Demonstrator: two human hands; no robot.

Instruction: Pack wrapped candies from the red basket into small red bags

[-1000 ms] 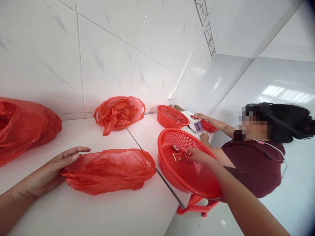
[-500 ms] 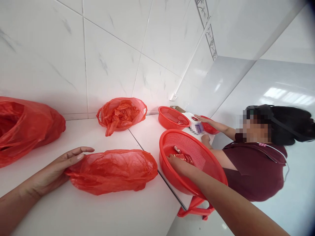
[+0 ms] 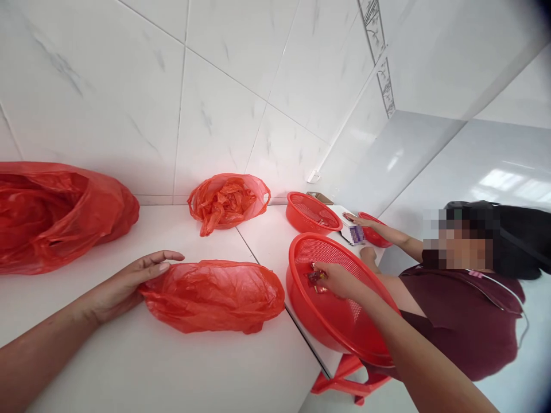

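My left hand (image 3: 123,288) pinches the left end of a red plastic bag (image 3: 215,298) lying with its mouth open on the white table. Inside a large red colander (image 3: 302,307), my right hand (image 3: 340,281) grips a few small shiny wrapped packets (image 3: 315,276), dark red in colour. More packets lie under the fingers, partly hidden. The colander stands to the right of the bag, across a seam in the tabletop.
A full red bag (image 3: 103,212) lies at the left, and a red bag of crumpled plastic (image 3: 228,198) by the wall. Beyond are a smaller red colander (image 3: 297,217) and a co-worker (image 3: 460,327) reaching over the table. A red stool (image 3: 344,378) stands below.
My right hand has lifted slightly from the colander's bottom, with wrapped packets now showing in its fingers. My left hand stays at the bag's end. The whole view has shifted a little.
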